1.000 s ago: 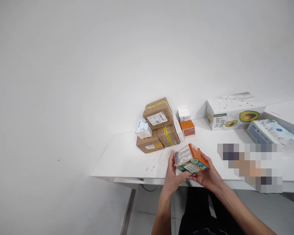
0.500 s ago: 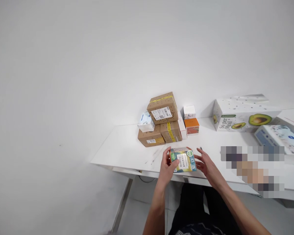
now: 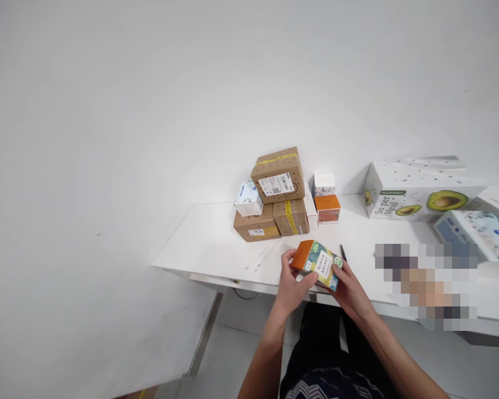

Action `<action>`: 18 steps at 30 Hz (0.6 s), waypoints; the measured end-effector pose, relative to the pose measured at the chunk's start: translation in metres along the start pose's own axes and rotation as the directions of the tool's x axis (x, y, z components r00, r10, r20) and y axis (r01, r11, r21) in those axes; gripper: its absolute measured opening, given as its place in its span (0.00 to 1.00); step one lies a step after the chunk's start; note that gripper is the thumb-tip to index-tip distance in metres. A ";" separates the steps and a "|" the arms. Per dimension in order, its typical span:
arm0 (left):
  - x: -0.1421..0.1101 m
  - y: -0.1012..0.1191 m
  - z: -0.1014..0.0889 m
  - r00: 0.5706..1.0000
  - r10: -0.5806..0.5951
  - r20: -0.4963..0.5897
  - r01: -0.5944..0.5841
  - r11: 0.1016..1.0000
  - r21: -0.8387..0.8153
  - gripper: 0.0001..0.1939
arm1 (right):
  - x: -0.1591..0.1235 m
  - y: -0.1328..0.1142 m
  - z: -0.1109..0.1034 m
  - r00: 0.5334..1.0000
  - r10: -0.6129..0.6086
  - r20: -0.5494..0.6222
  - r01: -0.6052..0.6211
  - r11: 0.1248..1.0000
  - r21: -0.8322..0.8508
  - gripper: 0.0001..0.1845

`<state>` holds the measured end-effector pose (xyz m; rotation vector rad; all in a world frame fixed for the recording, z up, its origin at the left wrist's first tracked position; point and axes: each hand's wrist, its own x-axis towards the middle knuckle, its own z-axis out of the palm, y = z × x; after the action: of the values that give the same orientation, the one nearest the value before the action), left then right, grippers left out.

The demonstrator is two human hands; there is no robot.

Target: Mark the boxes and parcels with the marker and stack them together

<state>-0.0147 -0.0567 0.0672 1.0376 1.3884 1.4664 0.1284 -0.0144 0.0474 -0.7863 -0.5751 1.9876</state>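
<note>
Between my two hands, above the front edge of the white table (image 3: 216,244), is a small printed carton (image 3: 325,265) in blue, green and yellow with an orange side. The carton is tilted, its label side facing up toward me. My left hand (image 3: 293,282) grips its left end, the thumb on the lower edge. At the right end, my right hand (image 3: 349,288) also holds it, with the thumb on the label side. The fingers beneath the carton are partly hidden. A dark pen (image 3: 343,253) lies on the table just beyond my right hand.
Brown cardboard boxes (image 3: 278,180) are stacked at the back, with a white tissue pack (image 3: 248,199) on one. Beside them stand an orange box (image 3: 327,209) and a small white box (image 3: 325,184). Farther right are an avocado-printed box (image 3: 424,202), a tissue pack (image 3: 488,235) and a blurred patch.
The carton has turned so its orange side shows at the left and its right end dips. My right hand has closed onto its right end, where before it was apart.
</note>
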 end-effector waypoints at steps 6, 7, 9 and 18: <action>-0.003 -0.001 0.006 0.993 0.118 0.017 -0.119 0.989 0.093 0.28 | -0.001 0.007 -0.017 0.997 -0.028 0.071 0.033 0.997 -0.071 0.20; -0.003 0.000 0.003 0.983 0.182 0.036 -0.185 0.973 0.138 0.28 | 0.000 0.005 -0.022 0.996 -0.023 0.087 0.034 0.992 -0.123 0.18; -0.001 0.003 -0.002 0.947 0.311 0.083 -0.322 0.911 0.259 0.28 | 0.000 -0.001 -0.031 0.995 -0.029 0.093 0.051 0.968 -0.245 0.18; 0.002 -0.001 0.001 0.791 0.454 0.410 -0.601 0.701 0.383 0.35 | -0.006 -0.023 -0.026 0.995 0.071 0.073 -0.032 0.895 -0.446 0.25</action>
<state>-0.0144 -0.0545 0.0661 2.0539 1.3345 1.2767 0.1633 -0.0062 0.0465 -0.9989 -1.0982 1.9695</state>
